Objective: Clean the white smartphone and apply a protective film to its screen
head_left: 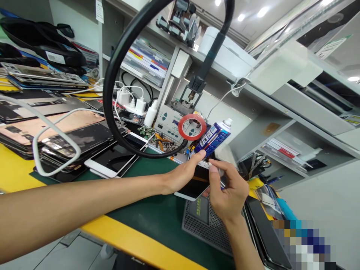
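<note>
A white-framed tablet or large phone with a dark screen (194,182) is held tilted above the bench. My left hand (181,175) grips it along its left side, thumb up near the top edge, other fingers mostly hidden beneath. My right hand (229,187) is closed in a pinch at the device's upper right edge; a small pale bit shows at the fingertips, too small to name. Below the device lies a grey perforated pad (208,227). Just behind my left thumb stands a blue spray can (215,137), tilted in view.
A thick black flexible hose (108,86) loops across the front of the view. A red tape ring (181,127) hangs by a grey control box (168,122). Stacked screens (75,140) and a white tablet (112,157) lie left on the green mat (146,213). Dark panels (266,232) lie right.
</note>
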`<state>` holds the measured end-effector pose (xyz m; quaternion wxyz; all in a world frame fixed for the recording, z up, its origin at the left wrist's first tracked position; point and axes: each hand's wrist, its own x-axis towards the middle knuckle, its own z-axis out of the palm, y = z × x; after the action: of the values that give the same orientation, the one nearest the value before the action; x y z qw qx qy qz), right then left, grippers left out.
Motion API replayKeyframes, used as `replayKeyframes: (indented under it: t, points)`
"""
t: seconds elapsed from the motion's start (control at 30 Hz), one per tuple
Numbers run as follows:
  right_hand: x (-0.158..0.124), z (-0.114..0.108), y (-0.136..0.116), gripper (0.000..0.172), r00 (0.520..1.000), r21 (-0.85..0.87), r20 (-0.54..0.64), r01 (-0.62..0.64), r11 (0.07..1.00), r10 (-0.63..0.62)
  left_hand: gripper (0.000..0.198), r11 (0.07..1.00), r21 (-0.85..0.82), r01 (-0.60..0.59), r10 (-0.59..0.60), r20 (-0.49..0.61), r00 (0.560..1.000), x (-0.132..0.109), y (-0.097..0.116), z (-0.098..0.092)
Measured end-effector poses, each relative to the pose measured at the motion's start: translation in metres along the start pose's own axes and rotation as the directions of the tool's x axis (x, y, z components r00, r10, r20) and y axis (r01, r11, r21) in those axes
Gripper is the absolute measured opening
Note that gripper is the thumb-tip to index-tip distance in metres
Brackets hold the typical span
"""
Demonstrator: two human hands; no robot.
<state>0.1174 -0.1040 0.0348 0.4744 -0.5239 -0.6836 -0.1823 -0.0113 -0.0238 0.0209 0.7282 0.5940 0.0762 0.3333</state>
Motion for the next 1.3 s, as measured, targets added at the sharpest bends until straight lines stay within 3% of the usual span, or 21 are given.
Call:
replayKeyframes:
  t: [0.17, 0.6, 0.87, 1.07, 1.3]
  points:
    - [-0.0001, 0.0001, 0.0000, 0.016, 1.000, -0.012, 0.005, 0.010, 1.000, -0.010, 0.065, 0.992, -0.117, 0.055, -0.050, 0.047, 0.998, -0.0007, 0.0020, 0.0010]
    - [-0.0005, 0.0015, 0.0004, 0.015, 1.000, -0.030, -0.007, 0.012, 0.999, -0.012, 0.064, 0.999, -0.028, 0.033, -0.035, -0.048, 0.998, 0.0020, -0.0070, -0.0021]
    - [-0.0008, 0.0017, 0.0004, 0.016, 1.000, -0.018, -0.009, 0.018, 1.000, -0.018, 0.061, 0.998, -0.063, 0.016, -0.015, 0.012, 1.000, 0.0016, -0.0041, -0.0015]
    - [-0.0010, 0.0020, 0.0002, 0.017, 1.000, -0.009, -0.007, 0.013, 1.000, -0.013, 0.061, 1.000, -0.017, 0.017, -0.018, -0.042, 0.999, 0.0006, -0.0027, 0.0000]
    - [-0.0012, 0.0019, 0.0002, 0.017, 1.000, -0.015, -0.001, 0.022, 1.000, -0.022, 0.064, 0.999, -0.029, 0.038, -0.038, -0.022, 0.999, 0.0003, -0.0022, 0.0012]
